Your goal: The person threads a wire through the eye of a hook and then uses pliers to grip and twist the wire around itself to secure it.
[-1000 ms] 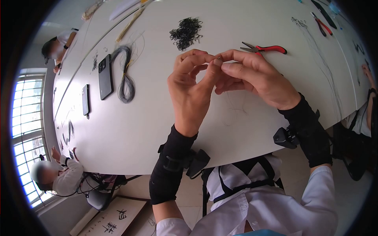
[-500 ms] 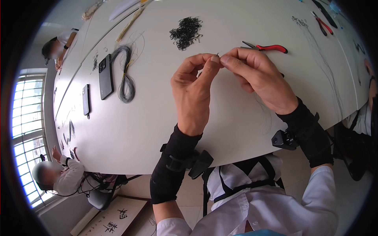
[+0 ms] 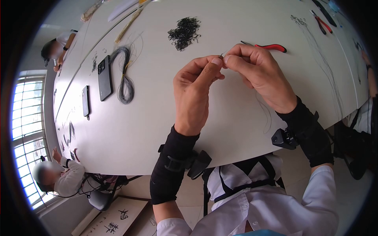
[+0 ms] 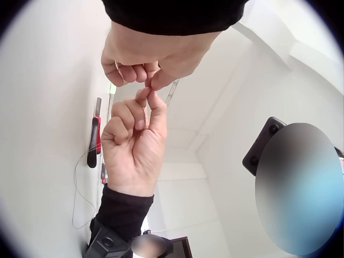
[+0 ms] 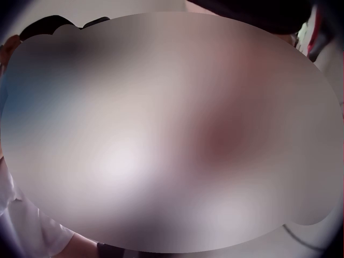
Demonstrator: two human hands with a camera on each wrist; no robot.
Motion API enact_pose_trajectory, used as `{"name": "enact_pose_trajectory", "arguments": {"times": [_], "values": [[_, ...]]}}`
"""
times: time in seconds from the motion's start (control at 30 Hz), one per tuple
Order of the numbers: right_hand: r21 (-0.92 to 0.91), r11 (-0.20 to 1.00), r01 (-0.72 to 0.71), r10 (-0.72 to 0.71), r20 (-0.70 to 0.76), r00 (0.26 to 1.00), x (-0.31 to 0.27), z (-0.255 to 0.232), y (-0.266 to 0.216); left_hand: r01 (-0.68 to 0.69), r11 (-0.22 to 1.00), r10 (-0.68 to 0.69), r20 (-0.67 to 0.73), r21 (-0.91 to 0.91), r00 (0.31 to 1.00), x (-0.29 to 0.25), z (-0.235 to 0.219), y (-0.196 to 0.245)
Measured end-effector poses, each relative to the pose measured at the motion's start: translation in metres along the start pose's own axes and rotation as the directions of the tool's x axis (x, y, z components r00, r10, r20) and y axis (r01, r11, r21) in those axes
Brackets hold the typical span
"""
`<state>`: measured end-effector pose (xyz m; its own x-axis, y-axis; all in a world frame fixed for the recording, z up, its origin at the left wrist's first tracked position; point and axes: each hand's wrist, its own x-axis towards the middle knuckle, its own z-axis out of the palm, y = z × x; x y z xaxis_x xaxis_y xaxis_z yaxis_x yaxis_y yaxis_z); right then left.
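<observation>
In the head view my left hand (image 3: 195,92) pinches a tiny dark piece (image 3: 221,56) between thumb and index finger. My right hand (image 3: 263,76) meets it from the right, thumb and forefinger pinched on a thin line whose loop (image 3: 269,118) hangs below onto the table. The left wrist view shows the left hand (image 4: 161,51) above and the right hand (image 4: 134,140) below, fingertips meeting. Too small to tell is the exact shape of the piece. Most of the right wrist view is blurred.
Beyond the hands lie a heap of small black hooks (image 3: 184,34) and red-handled pliers (image 3: 275,47). A wire bundle (image 3: 126,84) and two phones (image 3: 104,78) are at the left. Long thin lines (image 3: 325,67) lie at the right. Other people sit around the table (image 3: 157,137).
The hands have opened out from their closer overlap, and the right fingers now meet the left fingertips from the side. The loop of line hangs farther right than before.
</observation>
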<state>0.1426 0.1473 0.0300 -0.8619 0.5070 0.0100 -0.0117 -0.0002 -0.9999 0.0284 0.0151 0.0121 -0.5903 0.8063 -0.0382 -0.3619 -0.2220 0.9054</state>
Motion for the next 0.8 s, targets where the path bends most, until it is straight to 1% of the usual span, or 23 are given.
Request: {"name": "enact_pose_trajectory", "arguments": {"times": [0.1, 0.13, 0.23, 0.33, 0.43, 0.5, 0.7, 0.8], "values": [[-0.014, 0.999, -0.045, 0.045, 0.012, 0.999, 0.0, -0.002, 0.0, 0.019, 0.999, -0.017, 0.043, -0.049, 0.999, 0.002, -0.005, 0.004], [-0.036, 0.999, -0.012, 0.013, 0.008, 1.0, 0.001, -0.002, 0.003, 0.027, 0.997, -0.023, 0.058, -0.07, 0.998, 0.003, -0.007, 0.005], [-0.088, 0.994, 0.069, -0.069, 0.004, 0.998, 0.002, 0.0, 0.011, 0.072, 0.996, -0.069, 0.051, -0.059, 0.996, 0.004, -0.008, 0.011], [-0.125, 0.987, 0.101, -0.1, 0.015, 0.995, 0.002, 0.003, 0.01, 0.06, 0.991, -0.064, 0.034, 0.122, 0.997, 0.004, -0.009, 0.01], [-0.176, 0.979, 0.1, -0.096, 0.03, 0.995, 0.002, 0.001, 0.01, 0.057, 0.981, -0.058, 0.001, 0.187, 0.998, 0.003, -0.006, 0.012], [-0.201, 0.975, 0.093, -0.086, 0.042, 0.995, 0.001, 0.0, 0.008, 0.067, 0.984, -0.068, -0.005, 0.162, 0.998, 0.003, -0.007, 0.012], [-0.139, 0.979, 0.146, -0.149, -0.01, 0.989, 0.004, 0.0, 0.014, 0.12, 0.993, -0.12, 0.034, 0.005, 0.992, 0.006, -0.013, 0.012], [-0.226, 0.973, 0.047, -0.037, 0.048, 0.998, 0.003, -0.004, 0.01, 0.123, 0.992, -0.122, 0.036, -0.012, 0.992, 0.006, -0.013, 0.012]]}}
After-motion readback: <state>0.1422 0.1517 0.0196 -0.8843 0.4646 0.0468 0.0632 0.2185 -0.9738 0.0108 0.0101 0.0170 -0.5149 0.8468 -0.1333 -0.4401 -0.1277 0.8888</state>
